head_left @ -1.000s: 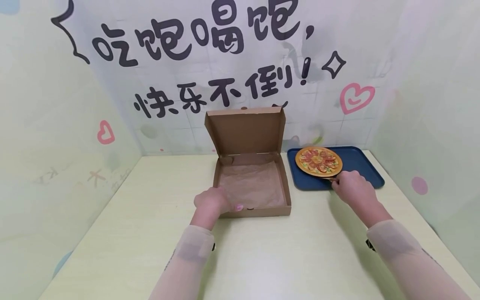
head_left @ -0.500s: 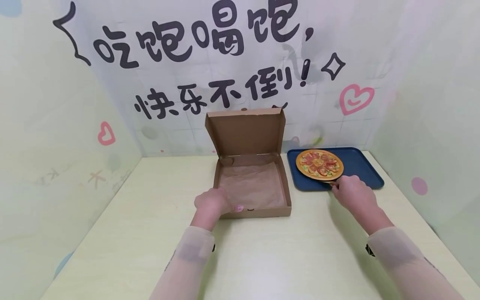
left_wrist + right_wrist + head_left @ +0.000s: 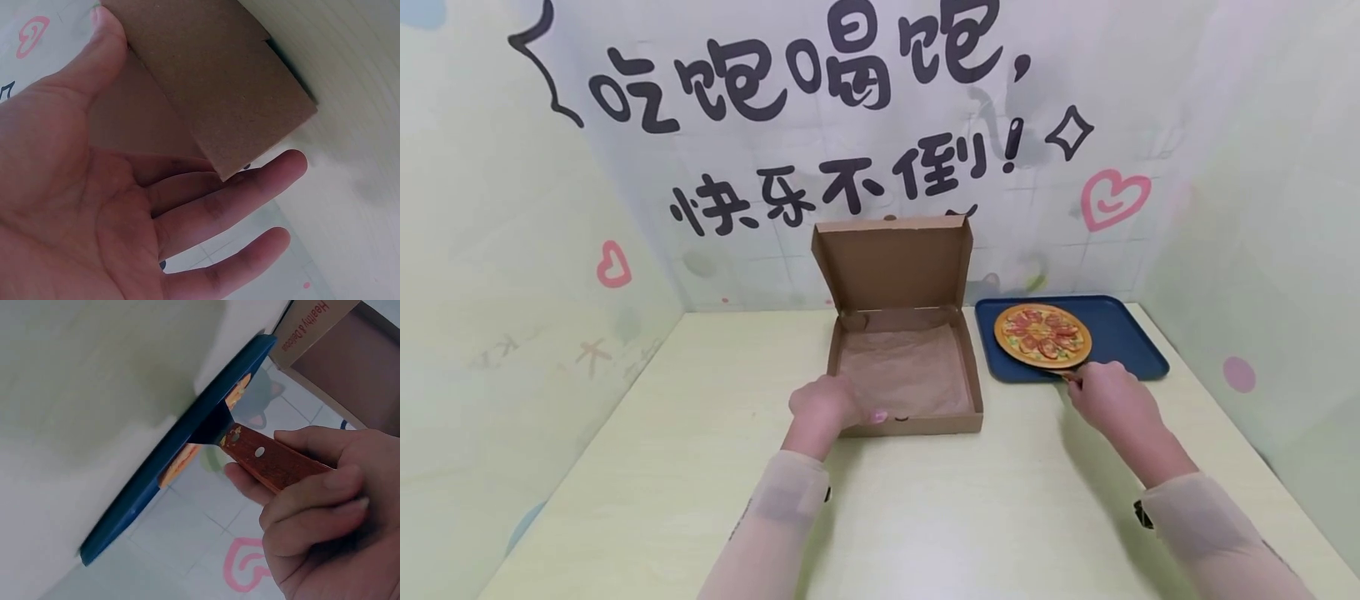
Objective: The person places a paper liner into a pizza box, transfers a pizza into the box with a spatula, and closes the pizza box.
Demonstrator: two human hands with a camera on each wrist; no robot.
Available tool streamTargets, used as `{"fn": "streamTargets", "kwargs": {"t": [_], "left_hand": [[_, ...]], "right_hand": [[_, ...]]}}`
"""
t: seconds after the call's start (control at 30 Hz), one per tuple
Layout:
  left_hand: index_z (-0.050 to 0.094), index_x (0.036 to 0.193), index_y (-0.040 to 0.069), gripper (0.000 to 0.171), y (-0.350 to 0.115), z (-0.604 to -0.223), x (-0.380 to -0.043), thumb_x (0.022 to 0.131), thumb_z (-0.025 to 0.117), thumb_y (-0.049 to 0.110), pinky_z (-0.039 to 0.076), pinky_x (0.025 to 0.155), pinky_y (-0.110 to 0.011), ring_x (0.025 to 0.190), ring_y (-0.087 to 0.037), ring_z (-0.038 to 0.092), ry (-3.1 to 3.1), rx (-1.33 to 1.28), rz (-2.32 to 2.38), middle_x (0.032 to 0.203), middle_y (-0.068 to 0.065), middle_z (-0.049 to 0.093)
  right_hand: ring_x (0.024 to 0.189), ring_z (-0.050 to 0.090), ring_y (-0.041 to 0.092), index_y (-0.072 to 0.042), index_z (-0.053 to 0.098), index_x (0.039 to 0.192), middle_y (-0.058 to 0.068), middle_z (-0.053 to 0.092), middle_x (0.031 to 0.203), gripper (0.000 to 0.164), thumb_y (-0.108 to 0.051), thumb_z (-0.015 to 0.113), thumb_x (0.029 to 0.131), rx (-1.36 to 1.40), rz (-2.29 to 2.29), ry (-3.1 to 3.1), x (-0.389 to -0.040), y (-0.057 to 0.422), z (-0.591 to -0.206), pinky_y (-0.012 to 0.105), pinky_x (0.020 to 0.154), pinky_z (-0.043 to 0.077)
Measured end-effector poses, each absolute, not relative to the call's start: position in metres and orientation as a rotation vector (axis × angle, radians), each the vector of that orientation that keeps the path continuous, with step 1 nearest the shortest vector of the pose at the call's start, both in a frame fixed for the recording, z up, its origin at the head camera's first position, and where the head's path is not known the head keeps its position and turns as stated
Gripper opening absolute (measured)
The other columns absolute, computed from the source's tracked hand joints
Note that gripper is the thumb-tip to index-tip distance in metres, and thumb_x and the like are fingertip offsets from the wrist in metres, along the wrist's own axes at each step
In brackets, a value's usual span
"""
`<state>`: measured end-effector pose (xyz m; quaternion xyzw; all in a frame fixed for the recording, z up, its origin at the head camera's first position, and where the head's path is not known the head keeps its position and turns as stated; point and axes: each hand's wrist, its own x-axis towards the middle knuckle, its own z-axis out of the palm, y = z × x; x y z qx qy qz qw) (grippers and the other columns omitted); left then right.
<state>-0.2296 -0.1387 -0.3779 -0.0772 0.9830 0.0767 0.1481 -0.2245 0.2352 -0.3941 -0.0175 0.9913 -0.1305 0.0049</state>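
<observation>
My right hand (image 3: 1112,400) grips the wooden handle (image 3: 275,459) of a pizza server. The server's dark blade runs beneath a round pizza (image 3: 1043,335), which overlaps the left part of a blue tray (image 3: 1112,333) in the head view. In the right wrist view the tray hides most of the pizza. My left hand (image 3: 825,403) holds the front left corner of a brown cardboard pizza box (image 3: 936,424), thumb at the front rim and fingers along the left side. Its lid (image 3: 891,267) stands up, and crumpled brown paper (image 3: 906,367) lines the inside.
Everything stands on a pale wooden table (image 3: 700,467). A printed back wall (image 3: 737,267) rises behind the box and tray, with side walls at left and right. The tray sits just right of the box, near the back edge.
My right hand has drawn slightly toward me and to the right, and the pizza has moved the same way over the tray. My left hand and the box have stayed put.
</observation>
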Motion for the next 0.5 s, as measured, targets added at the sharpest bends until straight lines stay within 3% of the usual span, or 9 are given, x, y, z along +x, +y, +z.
{"fn": "streamTargets", "kwargs": {"t": [0.13,0.33,0.5], "left_hand": [[0.064,0.144,0.012,0.09,-0.1387,-0.3765,-0.231,0.082,0.077,0.076,0.053,0.094,-0.05,0.108,-0.028,0.069,2.822,-0.226,0.209,0.134,-0.013,0.071],[0.065,0.144,0.015,0.088,-0.1377,-0.3755,-0.232,0.082,0.076,0.077,0.053,0.096,-0.051,0.111,-0.028,0.069,2.812,-0.216,0.2,0.136,-0.013,0.07],[0.065,0.144,0.016,0.087,-0.1379,-0.3764,-0.2322,0.082,0.076,0.077,0.053,0.095,-0.05,0.108,-0.028,0.069,2.812,-0.215,0.204,0.134,-0.012,0.071]], "right_hand": [[0.061,0.056,0.021,0.004,0.066,0.105,0.01,0.06,0.073,0.024,-0.019,0.058,0.106,0.002,-0.542,3.042,-0.2255,0.2362,-0.3982,0.032,0.053,0.044],[0.063,0.063,0.019,0.011,0.038,0.15,0.028,0.062,0.111,0.055,-0.022,0.053,0.108,0.158,-0.979,2.752,-0.2299,0.2421,-0.4022,0.034,0.057,0.059],[0.055,0.051,0.015,0.005,0.038,0.156,0.021,0.059,0.108,0.055,-0.016,0.055,0.108,0.241,-1.243,2.598,-0.2309,0.2401,-0.4036,0.032,0.056,0.053]]}}
